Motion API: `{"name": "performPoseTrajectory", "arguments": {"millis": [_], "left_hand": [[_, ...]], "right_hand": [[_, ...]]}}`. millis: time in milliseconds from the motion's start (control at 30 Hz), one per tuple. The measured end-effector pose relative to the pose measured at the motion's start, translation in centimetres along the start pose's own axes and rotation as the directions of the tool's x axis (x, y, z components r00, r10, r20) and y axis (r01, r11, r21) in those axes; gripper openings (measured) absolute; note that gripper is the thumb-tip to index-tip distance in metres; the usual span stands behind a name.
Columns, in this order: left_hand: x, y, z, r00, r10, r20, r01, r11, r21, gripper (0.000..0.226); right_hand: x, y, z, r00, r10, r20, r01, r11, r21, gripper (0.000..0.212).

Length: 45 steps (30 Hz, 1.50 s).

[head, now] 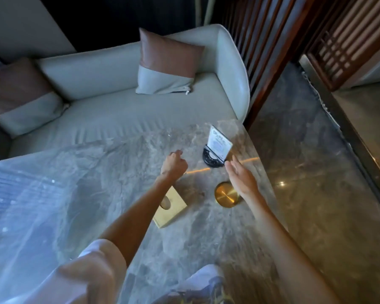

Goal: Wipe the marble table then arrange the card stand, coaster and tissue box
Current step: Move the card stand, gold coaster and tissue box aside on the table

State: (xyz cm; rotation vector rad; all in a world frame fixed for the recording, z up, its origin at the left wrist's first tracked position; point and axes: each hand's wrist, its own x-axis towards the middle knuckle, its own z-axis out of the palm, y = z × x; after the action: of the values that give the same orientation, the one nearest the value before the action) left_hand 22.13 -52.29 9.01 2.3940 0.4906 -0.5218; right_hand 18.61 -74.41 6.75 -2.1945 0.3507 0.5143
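1. The right hand (242, 178) was released, fingers straight and holding nothing. Its fingertips (230, 163) were just beside the dark round base of the card stand (217, 148), at the stand's five o'clock. Whether they actually touched it could not be told.
2. The left hand (173, 164) hovered at the stand's nine o'clock, clenched into a loose fist with nothing visible in it (no cloth showed anywhere).
3. The card stand stood upright near the far right corner of the marble table (119, 172), roughly one o'clock from the table's middle. The brass coaster (225, 195) lay at the stand's six o'clock, partly hidden under the right wrist. The tissue box (171, 208) sat at the stand's seven o'clock under the left forearm, apart from the coaster.
4. The wiping looked done, and the step in hand seemed to be setting the card stand.
5. To do that well, the hands probably needed to take the base from both sides rather than the tall card, which looked likely to tip.
6. Keeping the stand low while turning it square to the table edge seemed wise, with the right wrist lifted clear so the coaster was not dragged.
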Motion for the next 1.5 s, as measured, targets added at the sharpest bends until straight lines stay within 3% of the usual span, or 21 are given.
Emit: {"name": "performPoseTrajectory", "arguments": {"millis": [133, 267, 500, 700, 767, 833, 900, 1033, 1300, 1500], "left_hand": [[-0.6, -4.3, -4.4, 0.994, -0.052, -0.094, 0.055, 0.998, 0.031, 0.052], [-2.0, -8.6, -5.9, 0.985, -0.132, -0.109, 0.135, 0.991, 0.018, 0.052], [-3.7, -13.6, -4.8, 0.982, -0.187, 0.002, 0.187, 0.982, -0.025, 0.048], [-4.4, -15.7, -2.9, 0.965, -0.234, 0.117, 0.244, 0.967, -0.078, 0.045], [-5.0, -16.4, -2.0, 0.94, -0.253, 0.228, 0.306, 0.922, -0.237, 0.042], [-6.3, -16.2, -1.6, 0.905, -0.27, 0.33, 0.404, 0.791, -0.46, 0.036], [-7.0, -15.6, -0.9, 0.913, -0.298, 0.279, 0.406, 0.734, -0.545, 0.041], [-8.9, -12.7, 0.9, 0.943, -0.281, 0.177, 0.331, 0.772, -0.542, 0.043], [-15.3, -8.5, 9.6, 0.934, -0.201, 0.295, 0.326, 0.817, -0.476, 0.037], [-18.7, -7.0, 17.1, 0.929, -0.158, 0.335, 0.269, 0.91, -0.315, 0.041]], "right_hand": [[-0.3, -4.0, 4.3, 0.99, -0.13, 0.057, 0.134, 0.989, -0.066, 0.065], [-1.2, -5.9, 8.5, 0.977, -0.161, 0.142, 0.184, 0.969, -0.167, 0.065], [-3.2, -5.3, 12.1, 0.953, -0.111, 0.281, 0.166, 0.97, -0.18, 0.071], [-4.3, -2.6, 13.9, 0.946, 0.009, 0.324, 0.037, 0.99, -0.135, 0.09], [-5.1, -2.5, 14.3, 0.945, 0.062, 0.32, -0.051, 0.998, -0.043, 0.094], [-6.1, -3.0, 14.9, 0.911, 0.177, 0.374, -0.285, 0.923, 0.258, 0.069], [-6.8, -3.1, 15.0, 0.882, 0.21, 0.422, -0.402, 0.803, 0.44, 0.043], [-7.9, -0.7, 12.8, 0.922, 0.214, 0.324, -0.363, 0.771, 0.523, 0.035], [-13.8, 9.3, 6.6, 0.893, 0.361, 0.268, -0.448, 0.669, 0.593, 0.036], [-19.3, 16.1, 3.7, 0.9, 0.413, 0.138, -0.42, 0.738, 0.528, 0.026]]}}
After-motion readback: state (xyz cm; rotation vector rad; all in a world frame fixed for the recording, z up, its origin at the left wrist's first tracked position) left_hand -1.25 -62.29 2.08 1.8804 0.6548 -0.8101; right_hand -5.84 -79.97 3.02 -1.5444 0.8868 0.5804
